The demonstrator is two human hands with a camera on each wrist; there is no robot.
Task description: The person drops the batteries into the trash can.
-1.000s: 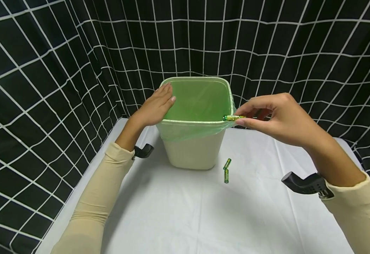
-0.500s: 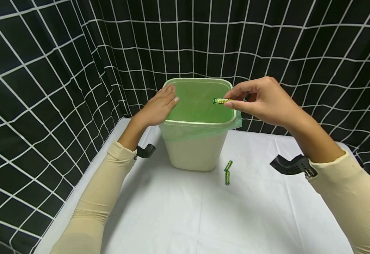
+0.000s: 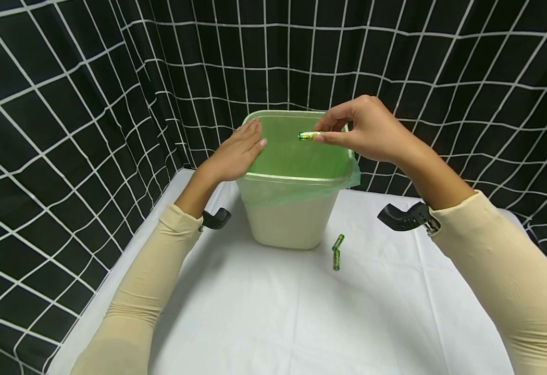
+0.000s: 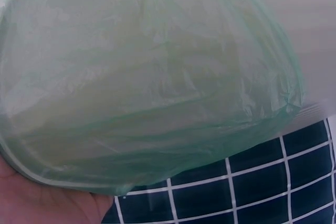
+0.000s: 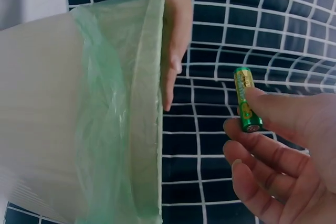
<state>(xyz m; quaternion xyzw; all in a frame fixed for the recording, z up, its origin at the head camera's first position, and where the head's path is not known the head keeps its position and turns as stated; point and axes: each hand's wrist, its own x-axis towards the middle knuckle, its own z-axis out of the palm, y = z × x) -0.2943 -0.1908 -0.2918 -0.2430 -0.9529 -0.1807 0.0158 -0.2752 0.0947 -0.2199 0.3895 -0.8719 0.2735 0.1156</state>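
A white trash bin [image 3: 287, 224] stands at the back, with a thin green bag [image 3: 297, 191] folded over its rim. My left hand [image 3: 237, 154] rests with straight fingers on the bin's left rim. Over the opening, my right hand [image 3: 369, 130] pinches a green and gold battery [image 3: 307, 136] between thumb and fingers. In the right wrist view this battery [image 5: 243, 97] shows above the rim level, apart from the bag. Two more green batteries, one slanted [image 3: 338, 241] and one upright in view [image 3: 336, 260], lie end to end on the table right of the bin's base.
A white cloth covers the table [image 3: 292, 312]. Black curtains [image 3: 311, 57] with a white grid hang close behind the bin and along the left side. Each wrist carries a black camera mount [image 3: 402, 217].
My right hand has carried the battery leftward and up, from the bin's right rim to over its opening. My left hand stays on the left rim, and the table batteries lie as before.
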